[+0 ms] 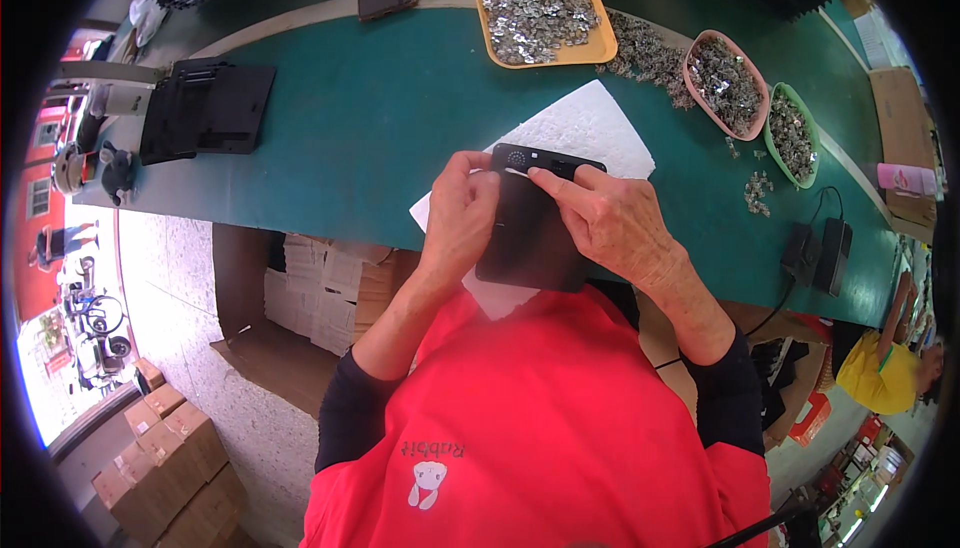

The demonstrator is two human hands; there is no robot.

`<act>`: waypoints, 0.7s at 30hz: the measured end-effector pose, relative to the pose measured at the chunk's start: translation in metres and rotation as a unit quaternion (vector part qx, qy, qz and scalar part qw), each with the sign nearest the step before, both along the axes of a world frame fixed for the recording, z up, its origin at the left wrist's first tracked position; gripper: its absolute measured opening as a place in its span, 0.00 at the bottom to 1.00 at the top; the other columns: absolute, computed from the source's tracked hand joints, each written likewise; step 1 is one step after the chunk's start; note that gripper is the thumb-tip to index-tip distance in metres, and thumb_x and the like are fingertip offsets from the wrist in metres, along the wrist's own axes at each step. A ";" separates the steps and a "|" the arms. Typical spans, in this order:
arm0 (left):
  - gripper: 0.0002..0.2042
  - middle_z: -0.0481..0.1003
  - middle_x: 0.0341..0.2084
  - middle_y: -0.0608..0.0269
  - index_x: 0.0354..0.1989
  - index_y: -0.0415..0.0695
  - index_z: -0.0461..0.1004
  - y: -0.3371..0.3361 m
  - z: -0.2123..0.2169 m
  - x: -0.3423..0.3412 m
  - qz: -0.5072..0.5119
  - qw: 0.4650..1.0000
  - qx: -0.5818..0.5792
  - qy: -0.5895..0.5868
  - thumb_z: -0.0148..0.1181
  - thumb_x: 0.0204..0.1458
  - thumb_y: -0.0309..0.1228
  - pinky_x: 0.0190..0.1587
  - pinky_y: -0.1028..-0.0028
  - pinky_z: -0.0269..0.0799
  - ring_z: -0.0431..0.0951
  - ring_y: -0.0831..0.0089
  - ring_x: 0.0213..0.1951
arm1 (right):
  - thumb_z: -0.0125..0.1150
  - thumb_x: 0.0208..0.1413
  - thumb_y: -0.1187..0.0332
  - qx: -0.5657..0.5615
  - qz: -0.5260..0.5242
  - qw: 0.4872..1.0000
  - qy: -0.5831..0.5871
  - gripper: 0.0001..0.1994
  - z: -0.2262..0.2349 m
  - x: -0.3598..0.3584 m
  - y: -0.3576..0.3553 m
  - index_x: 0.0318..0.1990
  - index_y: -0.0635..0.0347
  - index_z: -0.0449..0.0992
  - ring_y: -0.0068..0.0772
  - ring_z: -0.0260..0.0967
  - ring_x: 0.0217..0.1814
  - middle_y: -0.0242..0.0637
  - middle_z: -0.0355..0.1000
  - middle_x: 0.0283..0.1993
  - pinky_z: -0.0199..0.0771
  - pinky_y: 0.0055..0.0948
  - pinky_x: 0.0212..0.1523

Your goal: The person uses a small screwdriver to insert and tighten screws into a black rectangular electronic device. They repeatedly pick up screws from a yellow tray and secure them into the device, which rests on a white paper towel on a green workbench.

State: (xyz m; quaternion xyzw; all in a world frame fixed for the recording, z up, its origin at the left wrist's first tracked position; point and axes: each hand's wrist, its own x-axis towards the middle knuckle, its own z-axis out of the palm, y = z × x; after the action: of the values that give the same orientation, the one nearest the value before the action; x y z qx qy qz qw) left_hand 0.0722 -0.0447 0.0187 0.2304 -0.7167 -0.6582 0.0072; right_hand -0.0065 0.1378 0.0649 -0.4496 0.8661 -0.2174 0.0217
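Note:
A flat black plastic panel (530, 223) is held up in front of me, tilted over a white foam sheet (595, 113). Near its top edge are a round patch of small holes and some slots. My left hand (462, 216) is closed on the panel's upper left edge, thumb and fingers pinching it. My right hand (618, 220) lies over the upper right side, its index fingertip pressed beside a small pale strip and the other fingers bent at the edge. Whether that strip is a loose part or a shine I cannot tell.
Beyond the panel, a yellow tray (578, 51), a pink basket (757, 118) and a green basket (812, 158) hold small shiny metal clips, with a loose clip pile (645, 56) between. Black plastic parts (235, 108) lie left. An open carton (290, 353) stands below the table edge.

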 end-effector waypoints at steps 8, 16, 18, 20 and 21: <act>0.10 0.75 0.25 0.70 0.46 0.36 0.69 0.001 0.010 -0.003 0.000 1.000 -0.021 -0.016 0.49 0.60 0.27 0.28 0.83 0.67 0.71 0.87 0.26 | 0.57 0.49 0.70 0.008 0.022 0.999 0.047 0.18 -0.005 -0.002 0.001 0.50 0.47 0.76 0.32 0.70 0.21 0.31 0.66 0.24 0.69 0.32 0.20; 0.14 0.74 0.26 0.60 0.49 0.31 0.69 0.010 0.008 -0.005 0.033 0.999 -0.022 0.027 0.46 0.58 0.26 0.31 0.76 0.68 0.71 0.80 0.27 | 0.58 0.49 0.72 0.038 0.057 0.992 0.107 0.20 -0.008 -0.008 0.000 0.52 0.47 0.77 0.27 0.68 0.22 0.29 0.64 0.25 0.66 0.29 0.19; 0.16 0.76 0.30 0.56 0.52 0.31 0.70 0.012 0.011 -0.006 0.026 0.999 -0.022 0.037 0.44 0.58 0.25 0.34 0.74 0.70 0.73 0.77 0.29 | 0.58 0.49 0.72 0.045 0.067 0.990 0.113 0.20 -0.005 -0.010 -0.001 0.52 0.47 0.77 0.27 0.69 0.22 0.29 0.64 0.25 0.67 0.28 0.19; 0.16 0.77 0.32 0.53 0.53 0.32 0.70 0.014 0.008 -0.005 0.031 0.996 -0.055 0.070 0.44 0.58 0.24 0.36 0.72 0.71 0.75 0.73 0.30 | 0.54 0.50 0.70 0.049 0.082 0.989 0.114 0.18 0.000 -0.012 -0.004 0.50 0.51 0.76 0.29 0.71 0.21 0.32 0.67 0.25 0.70 0.28 0.20; 0.17 0.78 0.33 0.51 0.53 0.33 0.70 0.015 0.007 -0.005 0.034 0.993 -0.072 0.087 0.43 0.58 0.24 0.37 0.71 0.71 0.76 0.71 0.31 | 0.54 0.50 0.70 0.057 0.087 0.987 0.118 0.16 0.003 -0.012 -0.005 0.49 0.52 0.76 0.30 0.71 0.21 0.32 0.67 0.25 0.70 0.28 0.21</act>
State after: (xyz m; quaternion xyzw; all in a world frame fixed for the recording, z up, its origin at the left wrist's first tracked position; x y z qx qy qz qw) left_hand 0.0671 -0.0294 0.0259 0.1952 -0.7506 -0.6219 0.1080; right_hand -0.0189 0.1327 0.0676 -0.5440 0.8311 -0.1101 -0.0364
